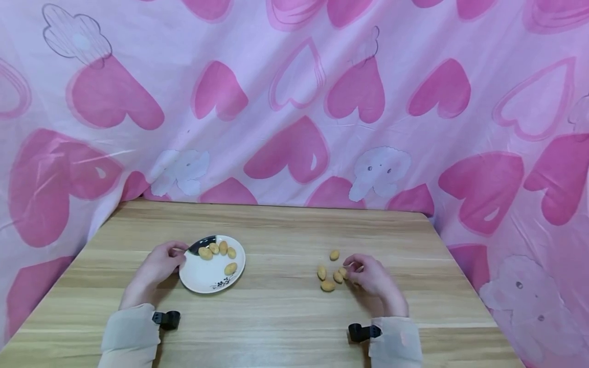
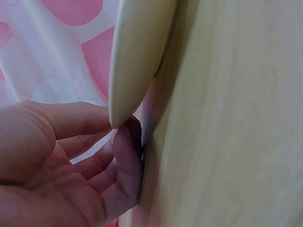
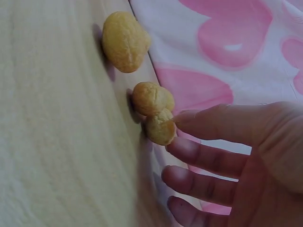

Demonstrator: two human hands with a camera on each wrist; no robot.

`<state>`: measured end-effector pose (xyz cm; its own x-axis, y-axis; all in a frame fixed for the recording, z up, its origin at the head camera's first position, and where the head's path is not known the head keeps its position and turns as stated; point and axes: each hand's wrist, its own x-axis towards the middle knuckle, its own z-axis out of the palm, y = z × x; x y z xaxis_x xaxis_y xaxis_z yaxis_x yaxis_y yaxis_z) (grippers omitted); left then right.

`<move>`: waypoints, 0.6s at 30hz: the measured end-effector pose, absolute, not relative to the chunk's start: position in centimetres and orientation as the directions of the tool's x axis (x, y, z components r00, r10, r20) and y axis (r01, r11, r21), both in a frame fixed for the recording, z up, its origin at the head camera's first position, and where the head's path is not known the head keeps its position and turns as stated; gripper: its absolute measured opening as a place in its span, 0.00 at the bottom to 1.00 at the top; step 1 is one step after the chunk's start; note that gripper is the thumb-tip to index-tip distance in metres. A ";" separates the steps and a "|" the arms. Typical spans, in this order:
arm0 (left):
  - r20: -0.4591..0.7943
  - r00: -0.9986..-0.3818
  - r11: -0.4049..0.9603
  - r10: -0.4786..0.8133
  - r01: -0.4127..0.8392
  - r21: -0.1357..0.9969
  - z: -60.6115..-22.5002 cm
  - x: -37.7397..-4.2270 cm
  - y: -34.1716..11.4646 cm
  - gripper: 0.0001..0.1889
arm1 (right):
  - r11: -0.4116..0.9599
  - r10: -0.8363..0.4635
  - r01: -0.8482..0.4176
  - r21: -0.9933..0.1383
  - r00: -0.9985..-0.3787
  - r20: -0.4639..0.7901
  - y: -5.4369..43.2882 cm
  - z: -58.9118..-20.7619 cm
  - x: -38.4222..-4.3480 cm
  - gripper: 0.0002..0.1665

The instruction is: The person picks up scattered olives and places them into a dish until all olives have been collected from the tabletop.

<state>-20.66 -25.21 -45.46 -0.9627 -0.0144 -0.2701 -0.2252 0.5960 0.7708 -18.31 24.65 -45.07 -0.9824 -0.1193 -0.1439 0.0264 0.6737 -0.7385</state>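
At the left of the table, my left hand (image 1: 161, 263) pinches the rim of a white plate (image 1: 198, 276) with a dark patch and a small floral print. In the left wrist view the plate (image 2: 137, 52) lies between thumb and curled fingers. Several small golden-brown puffs (image 1: 230, 268) rest on it. To the right, my right hand (image 1: 370, 276) holds thumb and forefinger at a puff (image 3: 160, 127), which they pinch at its edge. Touching that puff is another puff (image 3: 149, 98), with a larger-looking puff (image 3: 124, 42) farther along.
Loose puffs (image 1: 327, 286) lie in a small group left of my right hand, one puff (image 1: 334, 254) a little behind the others. Beyond the wooden table (image 1: 276, 317) hangs a pink heart-patterned cloth (image 1: 285, 102). Each sleeve carries a black wrist camera (image 1: 361, 332).
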 end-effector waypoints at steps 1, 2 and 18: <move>-0.273 -0.962 0.596 -0.016 -0.228 0.770 -45.4 -20.6 -25.2 0.21 | 0.677 -0.127 0.022 -0.735 -0.981 -0.145 24.6 -45.1 -18.3 0.10; -0.275 -0.961 0.594 -0.017 -0.231 0.771 -45.4 -20.6 -25.2 0.21 | 0.681 -0.131 0.020 -0.732 -0.980 -0.148 24.5 -45.2 -18.3 0.11; -0.299 -0.954 0.585 -0.028 -0.258 0.769 -45.6 -20.7 -25.2 0.21 | 0.712 -0.104 -0.001 -0.702 -0.989 -0.105 24.5 -45.5 -18.3 0.11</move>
